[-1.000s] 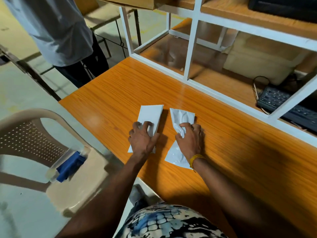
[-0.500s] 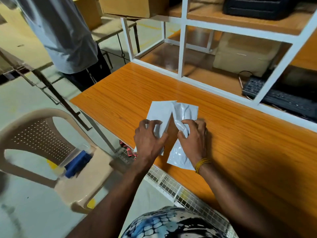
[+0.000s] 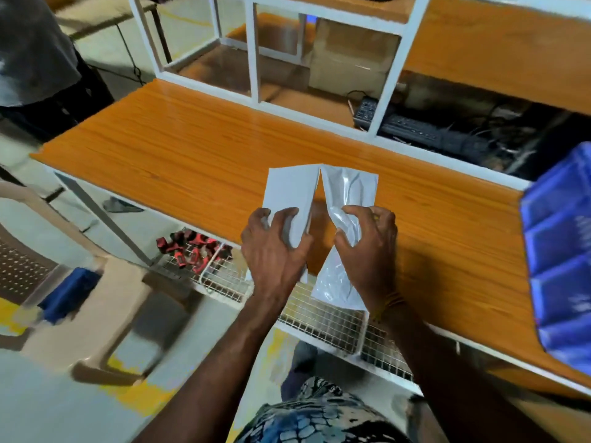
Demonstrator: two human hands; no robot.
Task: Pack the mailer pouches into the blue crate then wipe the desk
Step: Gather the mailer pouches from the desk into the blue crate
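Both mailer pouches have been drawn from flat on the desk (image 3: 192, 161) toward its near edge, their far corners brought together and their near ends now overhanging it. A matte white pouch (image 3: 289, 190), stiff and flat, is gripped by the left hand (image 3: 275, 251) with fingers curled over its face. A glossy, crinkled pouch (image 3: 347, 199) is bunched at its middle in the right hand (image 3: 367, 247). At the right edge, part of the blue crate (image 3: 559, 266) is now seen, ribbed plastic resting on the orange wood-grain top; its contents cannot be told. Beneath the near edge a white wire basket (image 3: 323, 324) is hung, with red-and-black pieces (image 3: 192, 251) heaped at its left end. On the beige plastic chair (image 3: 96, 292) at the left, something blue is lying
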